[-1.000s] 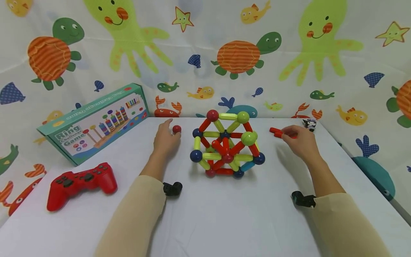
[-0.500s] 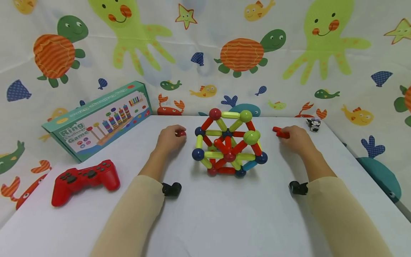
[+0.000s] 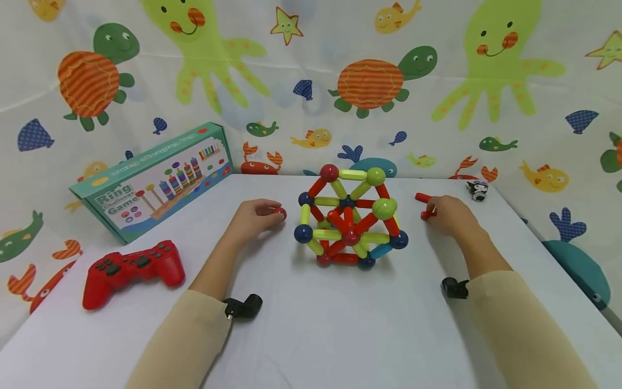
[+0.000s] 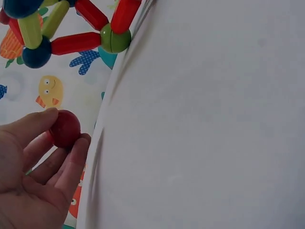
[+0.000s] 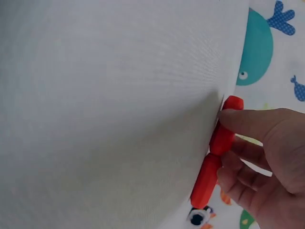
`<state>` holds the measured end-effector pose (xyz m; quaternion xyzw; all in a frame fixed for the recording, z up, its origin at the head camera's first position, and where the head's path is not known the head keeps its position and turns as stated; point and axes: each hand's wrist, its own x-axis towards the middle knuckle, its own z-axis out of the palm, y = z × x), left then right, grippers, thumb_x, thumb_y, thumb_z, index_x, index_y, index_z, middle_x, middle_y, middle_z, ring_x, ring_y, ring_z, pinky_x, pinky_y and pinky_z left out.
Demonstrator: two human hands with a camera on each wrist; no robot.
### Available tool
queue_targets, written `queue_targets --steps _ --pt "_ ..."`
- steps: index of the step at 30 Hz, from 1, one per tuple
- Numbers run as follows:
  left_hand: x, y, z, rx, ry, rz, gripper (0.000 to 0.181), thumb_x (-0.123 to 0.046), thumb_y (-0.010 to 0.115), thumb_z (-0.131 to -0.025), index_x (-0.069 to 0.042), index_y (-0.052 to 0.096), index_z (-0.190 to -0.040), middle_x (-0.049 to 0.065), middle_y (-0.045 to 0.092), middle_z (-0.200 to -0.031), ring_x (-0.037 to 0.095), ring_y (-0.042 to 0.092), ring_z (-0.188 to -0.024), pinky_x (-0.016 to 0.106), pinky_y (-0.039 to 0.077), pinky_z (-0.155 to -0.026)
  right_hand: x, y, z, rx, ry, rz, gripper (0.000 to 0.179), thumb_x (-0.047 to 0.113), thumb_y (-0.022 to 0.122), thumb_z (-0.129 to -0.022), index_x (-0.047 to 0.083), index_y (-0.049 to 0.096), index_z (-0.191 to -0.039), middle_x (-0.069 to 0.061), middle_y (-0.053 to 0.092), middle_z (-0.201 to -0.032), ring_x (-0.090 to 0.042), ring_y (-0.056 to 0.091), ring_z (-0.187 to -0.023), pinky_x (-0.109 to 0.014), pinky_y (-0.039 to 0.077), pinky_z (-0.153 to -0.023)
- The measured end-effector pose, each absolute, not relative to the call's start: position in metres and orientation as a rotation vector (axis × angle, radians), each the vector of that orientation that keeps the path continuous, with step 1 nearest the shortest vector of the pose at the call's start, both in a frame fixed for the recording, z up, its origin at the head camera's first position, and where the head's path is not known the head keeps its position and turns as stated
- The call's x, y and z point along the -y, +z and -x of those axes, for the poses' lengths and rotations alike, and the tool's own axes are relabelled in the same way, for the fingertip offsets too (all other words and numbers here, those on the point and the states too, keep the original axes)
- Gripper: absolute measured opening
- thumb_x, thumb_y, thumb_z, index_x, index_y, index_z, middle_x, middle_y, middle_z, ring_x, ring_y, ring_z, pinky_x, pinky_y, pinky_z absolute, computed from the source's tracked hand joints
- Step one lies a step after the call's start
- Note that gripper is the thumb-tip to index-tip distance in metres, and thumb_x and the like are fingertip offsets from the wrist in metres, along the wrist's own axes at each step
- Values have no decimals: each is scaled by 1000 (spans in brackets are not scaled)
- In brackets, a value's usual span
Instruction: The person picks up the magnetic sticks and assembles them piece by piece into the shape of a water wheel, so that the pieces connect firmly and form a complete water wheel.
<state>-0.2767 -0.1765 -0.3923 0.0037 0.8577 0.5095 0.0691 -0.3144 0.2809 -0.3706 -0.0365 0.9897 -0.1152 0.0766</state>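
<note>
My left hand (image 3: 255, 220) pinches a red ball (image 4: 66, 129) between thumb and fingertips, left of a built ball-and-stick frame. My right hand (image 3: 452, 216), right of the frame, pinches a short red stick (image 5: 222, 138) between thumb and fingers. A second red stick (image 5: 206, 180) lies end to end with it in the right wrist view, close to my fingertips. In the head view the fingers partly hide both sticks. The magnetic ball-and-stick frame (image 3: 351, 237) stands on the table between my hands, with red, green and blue balls joined by red, yellow-green and blue sticks.
A red game controller (image 3: 133, 270) lies at the left. Behind it a green ring game box (image 3: 160, 183) stands against the patterned cloth (image 3: 223, 81). A small black-and-white figure (image 3: 478, 190) sits at the far right of the white table (image 3: 330, 335).
My left hand has reached the red ball, pinched it and brought it slightly nearer and rightward. The right fingers have closed on a red stick and shifted it nearer. The frame stays put.
</note>
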Motion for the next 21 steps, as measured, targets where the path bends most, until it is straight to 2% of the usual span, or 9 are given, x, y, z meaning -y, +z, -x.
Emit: queue_targets --steps 5,10,16,21 --pt "178 -385 263 -2479 1683 -52 48 -32 71 -99 -10 62 -140 12 71 -132 28 66 -125 44 49 -113 -280 -373 311 -2924 -470 110 35 18 63 -102 -6 56 -127 -28 61 -117 -42 55 -107 -53 55 -94" --pt "174 -375 252 -2425 1765 -114 52 -32 70 -100 -9 58 -145 13 67 -134 33 68 -120 44 53 -108 -281 -372 306 -2901 -656 89 44 27 57 -105 -7 49 -133 -29 58 -122 -40 55 -108 -47 56 -91" --pt "165 -359 238 -2425 1853 -177 46 -34 70 -99 -17 61 -141 8 66 -134 37 67 -120 46 54 -106 -270 -358 291 -2940 -1056 62 51 37 54 -107 -2 49 -140 -25 58 -128 -38 60 -109 -25 55 -78" --pt "153 -343 226 -2445 1902 -262 41 -31 72 -98 -21 65 -137 1 66 -132 31 69 -117 41 55 -105 -255 -342 278 -2932 -1329 62 59 47 55 -105 4 50 -144 -19 59 -134 -36 62 -114 -11 51 -76"
